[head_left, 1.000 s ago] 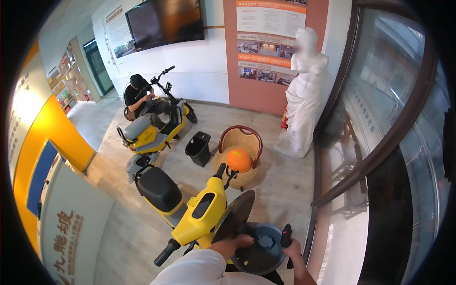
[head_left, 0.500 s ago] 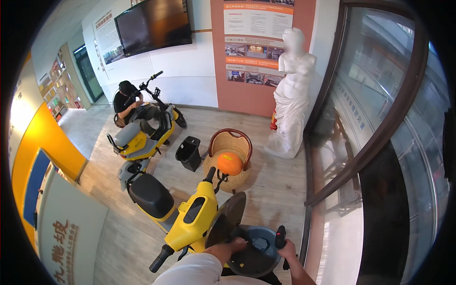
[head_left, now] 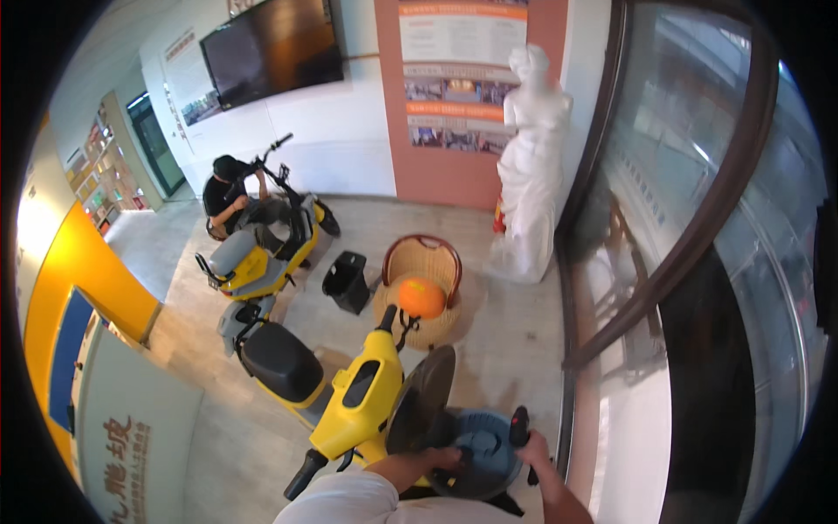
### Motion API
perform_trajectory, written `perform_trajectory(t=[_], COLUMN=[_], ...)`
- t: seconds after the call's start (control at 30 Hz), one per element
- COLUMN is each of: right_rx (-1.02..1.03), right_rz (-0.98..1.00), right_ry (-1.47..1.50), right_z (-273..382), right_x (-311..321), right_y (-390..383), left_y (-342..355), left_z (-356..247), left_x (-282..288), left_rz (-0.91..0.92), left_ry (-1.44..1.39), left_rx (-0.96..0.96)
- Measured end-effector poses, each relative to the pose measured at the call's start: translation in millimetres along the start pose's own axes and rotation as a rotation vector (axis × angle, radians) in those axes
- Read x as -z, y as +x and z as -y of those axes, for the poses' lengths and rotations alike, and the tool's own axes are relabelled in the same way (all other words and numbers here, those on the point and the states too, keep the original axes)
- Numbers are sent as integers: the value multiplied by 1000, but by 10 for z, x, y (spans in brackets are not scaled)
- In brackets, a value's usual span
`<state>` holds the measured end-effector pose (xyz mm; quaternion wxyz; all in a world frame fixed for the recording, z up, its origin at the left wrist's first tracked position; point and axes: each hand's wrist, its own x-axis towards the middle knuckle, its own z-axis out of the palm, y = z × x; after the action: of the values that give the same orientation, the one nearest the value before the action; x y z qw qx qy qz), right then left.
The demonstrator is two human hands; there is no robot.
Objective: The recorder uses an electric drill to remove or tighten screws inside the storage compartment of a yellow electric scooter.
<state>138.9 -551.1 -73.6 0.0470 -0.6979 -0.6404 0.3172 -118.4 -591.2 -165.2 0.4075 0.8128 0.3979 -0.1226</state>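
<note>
Low in front of me is a round grey-blue tub (head_left: 499,489), its dark round lid (head_left: 425,397) tilted up on the left. My left hand (head_left: 443,458) is inside the rim, beside small dark items; its fingers are blurred, so whether it holds one cannot be told. Inside the tub lies a grey-blue piece (head_left: 480,443). At the tub's right edge my right hand (head_left: 534,451) is closed round a black drill-like tool with red marks (head_left: 520,424), held upright. A yellow electric scooter (head_left: 358,402) stands directly left of the tub, its black grip close to the lid.
Ahead are a wicker chair (head_left: 423,253) with an orange helmet (head_left: 421,298) and a black bin (head_left: 346,284). Farther left, a person (head_left: 229,196) sits by another yellow scooter (head_left: 249,262). A white statue (head_left: 532,175) and glass partition (head_left: 663,175) stand right; a counter (head_left: 140,419) is left.
My left hand has moved slightly right and down inside the tub. My right hand and the black tool have shifted a little to the right. The view has tilted slightly.
</note>
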Motion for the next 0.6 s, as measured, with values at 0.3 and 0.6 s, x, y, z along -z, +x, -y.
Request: perform_trajectory(t=[0.3,0.6], right_rx=[52,105], right_rz=[-7,7], right_ry=[154,191], right_z=[76,51], right_x=[130,46], right_y=[234,89], left_y=[31,-167], left_z=[17,-290], left_x=[93,-82], left_rz=[96,210], left_ry=[-21,200], left_rx=[85,52])
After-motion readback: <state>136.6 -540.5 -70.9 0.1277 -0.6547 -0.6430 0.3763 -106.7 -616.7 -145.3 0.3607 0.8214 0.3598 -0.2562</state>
